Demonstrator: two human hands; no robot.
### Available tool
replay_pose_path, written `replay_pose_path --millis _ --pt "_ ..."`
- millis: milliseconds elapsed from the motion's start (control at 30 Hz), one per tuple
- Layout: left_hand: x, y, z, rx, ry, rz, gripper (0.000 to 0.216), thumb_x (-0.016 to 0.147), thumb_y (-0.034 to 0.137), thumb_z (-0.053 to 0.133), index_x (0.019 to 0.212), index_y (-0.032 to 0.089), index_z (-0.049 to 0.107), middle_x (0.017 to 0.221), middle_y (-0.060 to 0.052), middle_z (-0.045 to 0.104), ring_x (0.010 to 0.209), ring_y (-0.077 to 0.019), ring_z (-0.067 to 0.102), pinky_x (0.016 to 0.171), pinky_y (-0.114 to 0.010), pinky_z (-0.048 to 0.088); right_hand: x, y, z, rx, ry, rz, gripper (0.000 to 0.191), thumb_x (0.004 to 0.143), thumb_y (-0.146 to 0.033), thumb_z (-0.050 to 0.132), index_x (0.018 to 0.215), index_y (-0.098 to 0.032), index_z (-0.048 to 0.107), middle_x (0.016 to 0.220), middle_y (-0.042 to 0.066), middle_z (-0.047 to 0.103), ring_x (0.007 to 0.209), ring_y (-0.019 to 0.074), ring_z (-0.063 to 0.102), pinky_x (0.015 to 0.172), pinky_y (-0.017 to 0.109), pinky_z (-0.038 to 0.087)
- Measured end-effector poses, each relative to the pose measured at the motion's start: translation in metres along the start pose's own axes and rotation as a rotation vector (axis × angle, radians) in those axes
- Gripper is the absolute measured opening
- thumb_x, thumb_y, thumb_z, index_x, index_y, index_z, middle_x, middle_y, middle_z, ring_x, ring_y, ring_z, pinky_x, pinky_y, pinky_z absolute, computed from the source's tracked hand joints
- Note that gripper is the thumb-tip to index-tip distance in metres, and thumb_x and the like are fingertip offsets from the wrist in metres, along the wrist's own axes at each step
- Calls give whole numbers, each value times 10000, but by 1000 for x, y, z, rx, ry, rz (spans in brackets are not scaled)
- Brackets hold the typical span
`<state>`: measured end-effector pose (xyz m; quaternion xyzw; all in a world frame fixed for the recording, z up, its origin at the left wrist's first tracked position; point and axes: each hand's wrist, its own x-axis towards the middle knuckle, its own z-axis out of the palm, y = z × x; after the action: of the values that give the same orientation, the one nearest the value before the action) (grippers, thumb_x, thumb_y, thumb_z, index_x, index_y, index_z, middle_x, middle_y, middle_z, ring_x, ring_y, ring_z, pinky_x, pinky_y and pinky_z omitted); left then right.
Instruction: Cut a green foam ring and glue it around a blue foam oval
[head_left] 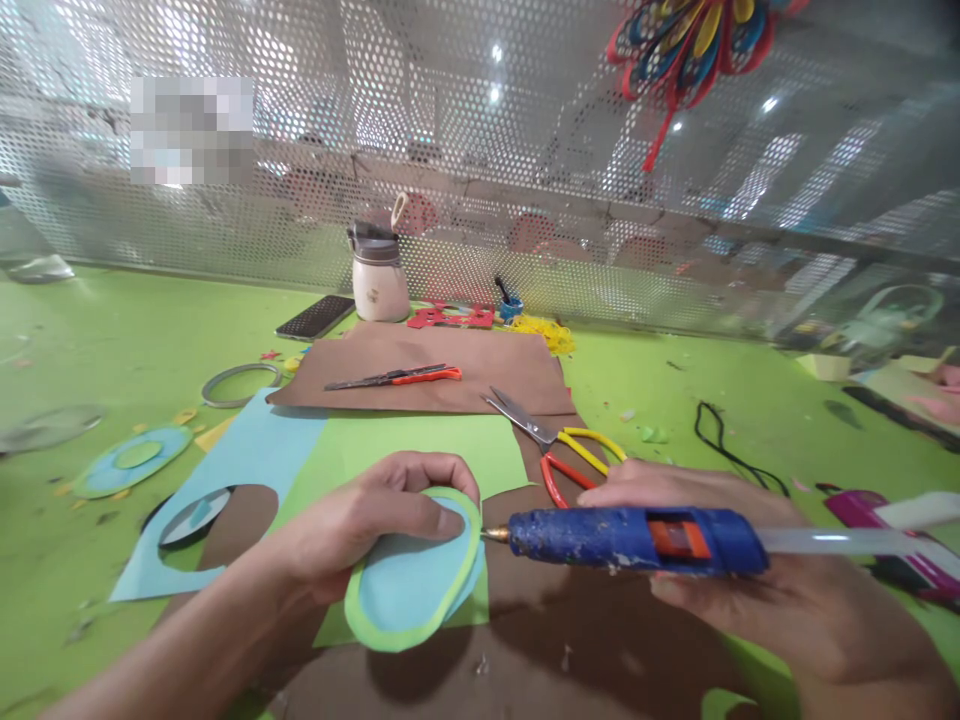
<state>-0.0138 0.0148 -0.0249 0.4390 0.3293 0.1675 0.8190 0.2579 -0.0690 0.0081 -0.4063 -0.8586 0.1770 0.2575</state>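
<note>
My left hand [367,525] pinches a round paper piece [409,590], light blue with a green rim, and holds it tilted above the brown sheet [555,640]. My right hand [757,590] grips a blue glue gun [637,538] lying sideways. Its metal tip points left and nearly touches the paper piece's right edge. A clear glue stick [832,541] juts from the back of the gun.
Yellow and red scissors [559,445] lie just beyond the hands. An orange-handled cutter [397,377] rests on brown paper. A light blue sheet with a round cutout [225,480], a blue-green disc [131,458], a phone [315,317], a white jar [379,275] and a black cord [724,440] lie around. A perforated metal screen stands behind.
</note>
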Motion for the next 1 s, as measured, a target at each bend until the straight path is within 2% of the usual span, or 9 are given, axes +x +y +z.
replay_pose_path --millis 167,433,633,1000 --pt "1 -2 -1 -13 -3 2 158 640 182 672 784 146 620 556 -22 616 379 -82 488 345 -161 349 -3 2 0 21 15 22 467 793 -254 636 1228 -358 505 1180 -11 656 1087 225 592 929 313 468" --pt "0 -1 0 -18 -23 -8 153 640 177 668 783 143 624 515 -3 596 361 -72 469 339 -151 341 4 0 3 21 41 17 407 816 -252 624 1203 -329 524 1162 -10 662 1095 200 583 941 261 444" --pt "2 -2 0 -27 -49 -12 160 637 174 672 788 140 632 545 -13 626 391 -82 504 370 -159 386 1 2 4 88 32 -6 410 833 -247 600 1218 -348 501 1157 3 653 1073 236 584 921 340 461" --pt "-1 -2 0 -34 -52 5 191 606 181 693 782 130 639 578 -19 608 400 -73 487 370 -153 365 0 6 6 178 6 -20 399 826 -249 611 1197 -361 514 1144 -23 656 1067 223 587 971 300 428"
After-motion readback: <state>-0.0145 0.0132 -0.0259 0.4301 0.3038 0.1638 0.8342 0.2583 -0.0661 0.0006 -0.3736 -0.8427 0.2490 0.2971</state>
